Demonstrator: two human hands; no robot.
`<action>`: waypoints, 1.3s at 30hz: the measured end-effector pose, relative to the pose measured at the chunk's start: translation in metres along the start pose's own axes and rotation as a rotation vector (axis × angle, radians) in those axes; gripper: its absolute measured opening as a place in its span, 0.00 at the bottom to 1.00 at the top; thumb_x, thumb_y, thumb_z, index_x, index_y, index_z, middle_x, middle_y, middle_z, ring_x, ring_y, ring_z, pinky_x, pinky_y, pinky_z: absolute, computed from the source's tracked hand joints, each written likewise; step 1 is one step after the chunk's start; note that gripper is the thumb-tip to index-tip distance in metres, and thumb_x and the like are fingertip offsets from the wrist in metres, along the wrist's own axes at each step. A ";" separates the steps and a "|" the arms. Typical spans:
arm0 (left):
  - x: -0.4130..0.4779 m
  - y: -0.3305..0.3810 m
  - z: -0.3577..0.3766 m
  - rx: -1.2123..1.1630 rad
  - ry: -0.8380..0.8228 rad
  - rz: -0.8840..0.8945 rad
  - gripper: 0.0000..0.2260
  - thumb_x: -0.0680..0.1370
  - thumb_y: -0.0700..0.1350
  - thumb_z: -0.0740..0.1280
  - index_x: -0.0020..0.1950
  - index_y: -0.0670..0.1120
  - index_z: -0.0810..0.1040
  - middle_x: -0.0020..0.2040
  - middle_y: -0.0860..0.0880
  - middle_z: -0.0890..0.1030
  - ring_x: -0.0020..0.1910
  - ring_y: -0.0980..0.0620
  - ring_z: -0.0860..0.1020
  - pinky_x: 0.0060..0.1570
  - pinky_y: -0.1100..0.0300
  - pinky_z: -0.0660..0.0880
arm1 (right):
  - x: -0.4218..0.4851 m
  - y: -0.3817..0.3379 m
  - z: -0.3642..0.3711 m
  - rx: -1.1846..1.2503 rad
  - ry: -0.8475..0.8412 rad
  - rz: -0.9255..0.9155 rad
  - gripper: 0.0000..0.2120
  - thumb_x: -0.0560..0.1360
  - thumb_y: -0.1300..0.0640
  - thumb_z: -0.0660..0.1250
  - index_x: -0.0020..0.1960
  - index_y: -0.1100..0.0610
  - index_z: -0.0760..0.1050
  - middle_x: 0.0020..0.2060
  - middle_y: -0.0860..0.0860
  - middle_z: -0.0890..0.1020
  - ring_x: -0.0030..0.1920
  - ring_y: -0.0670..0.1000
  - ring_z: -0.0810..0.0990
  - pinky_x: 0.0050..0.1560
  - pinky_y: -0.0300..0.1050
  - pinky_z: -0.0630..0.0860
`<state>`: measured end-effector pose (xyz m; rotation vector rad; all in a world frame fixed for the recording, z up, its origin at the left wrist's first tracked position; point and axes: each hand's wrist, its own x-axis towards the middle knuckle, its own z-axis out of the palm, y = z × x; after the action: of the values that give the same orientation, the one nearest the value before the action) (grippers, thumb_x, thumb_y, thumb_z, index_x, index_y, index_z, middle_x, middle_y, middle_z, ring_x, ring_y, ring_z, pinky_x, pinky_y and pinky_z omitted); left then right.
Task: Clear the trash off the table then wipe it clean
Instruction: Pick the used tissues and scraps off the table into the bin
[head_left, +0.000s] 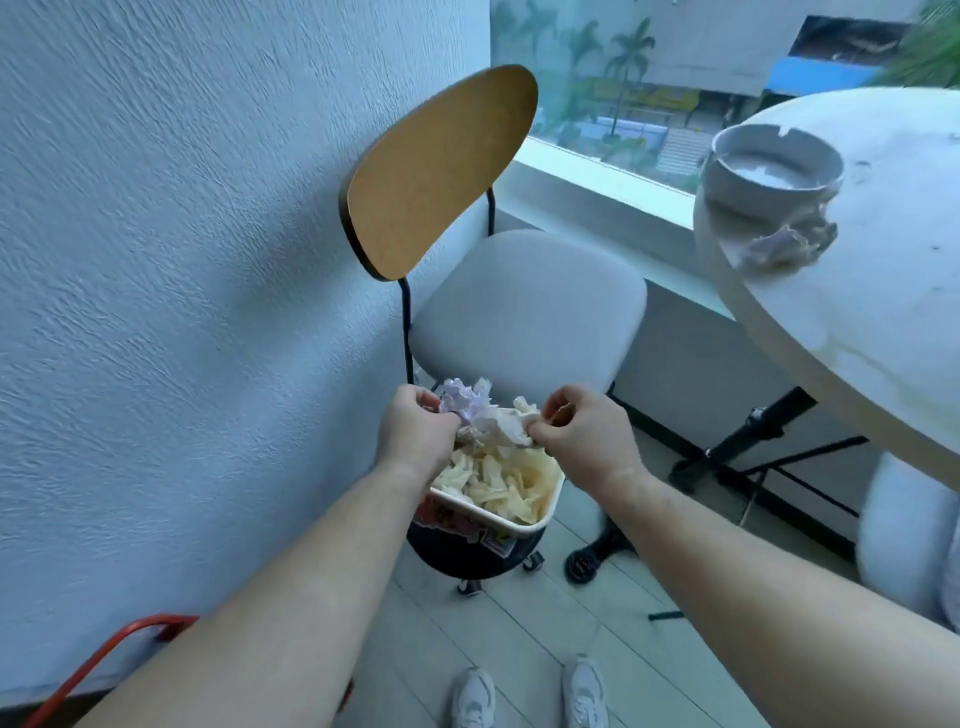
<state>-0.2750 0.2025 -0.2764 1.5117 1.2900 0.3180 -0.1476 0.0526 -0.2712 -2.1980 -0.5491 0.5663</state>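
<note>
Right below me I see two white shoes (530, 696) on a pale plank floor (540, 639). A red cord (104, 660) lies by the wall on my left side.

My two bare arms reach out in front. My left hand (415, 431) and my right hand (582, 436) both pinch a wad of crumpled paper (485, 415). The fingers of each hand are curled tight on it, one hand on each side. The wad is white with a bit of purple.

Just under the wad is a white tub (524, 522) full of pale yellow scraps (498, 480). The tub sits on top of a dark round bin (467, 551) with little wheels. The bin has red and yellow print on it, but it is too blurry for me to read.

Behind the bin is a chair (524, 306) with a grey seat and a brown wooden back. It stands close to a bumpy white wall (182, 234).

On my right is a round white table (883, 291). Near its edge sits a grey ashtray (774, 166), and just beside that lies another crumpled tissue (789, 244). The table top has marks and stains.

Far off is a window (649, 78) with palm trees and buildings outside.
</note>
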 end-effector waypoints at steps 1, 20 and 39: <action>0.007 -0.014 0.006 0.013 -0.013 -0.028 0.10 0.68 0.41 0.73 0.47 0.49 0.76 0.45 0.46 0.82 0.43 0.42 0.85 0.46 0.41 0.85 | 0.001 0.010 0.006 -0.020 -0.017 0.012 0.07 0.73 0.53 0.76 0.41 0.50 0.78 0.36 0.46 0.83 0.40 0.49 0.84 0.42 0.46 0.82; 0.014 -0.107 0.014 0.105 -0.091 -0.041 0.10 0.67 0.53 0.73 0.47 0.60 0.84 0.47 0.55 0.87 0.48 0.52 0.84 0.57 0.45 0.82 | -0.004 0.064 0.045 -0.095 -0.186 0.168 0.11 0.80 0.61 0.62 0.54 0.49 0.81 0.41 0.48 0.86 0.41 0.52 0.86 0.42 0.49 0.83; -0.034 0.127 -0.042 -0.069 0.077 0.590 0.03 0.78 0.44 0.71 0.47 0.49 0.85 0.42 0.52 0.85 0.42 0.52 0.81 0.43 0.61 0.77 | -0.034 -0.121 -0.087 0.050 0.279 -0.238 0.06 0.79 0.56 0.68 0.52 0.51 0.84 0.38 0.44 0.84 0.36 0.47 0.80 0.41 0.41 0.75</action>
<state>-0.2502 0.2170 -0.1414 1.8118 0.8534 0.7964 -0.1508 0.0553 -0.1178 -2.0803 -0.6264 0.1427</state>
